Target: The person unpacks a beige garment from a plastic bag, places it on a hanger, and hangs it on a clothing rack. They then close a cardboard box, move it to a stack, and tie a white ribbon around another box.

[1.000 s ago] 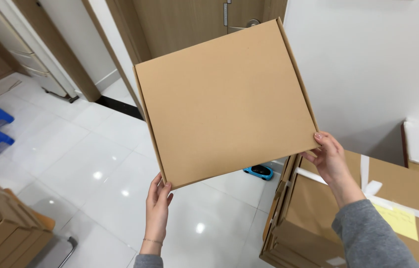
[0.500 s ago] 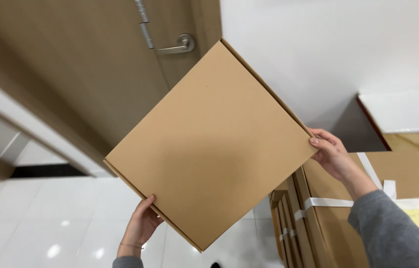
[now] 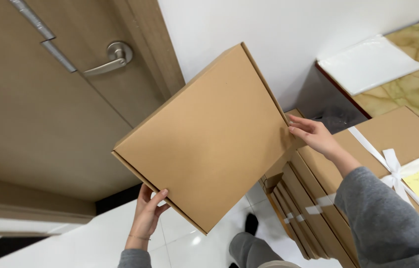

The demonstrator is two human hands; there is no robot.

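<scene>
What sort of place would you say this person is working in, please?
Probably an indoor packing or storage room: a flat cardboard box is in both hands, bundled flat boxes stand strapped beside it, near a wooden door and glossy tiled floor.

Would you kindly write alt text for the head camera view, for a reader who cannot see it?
A person holds a flat brown cardboard box tilted in front of them, the left hand under its lower edge and the right hand at its right edge. Behind it are a wooden door with a metal handle and stacked cardboard boxes tied with white ribbon.
</scene>
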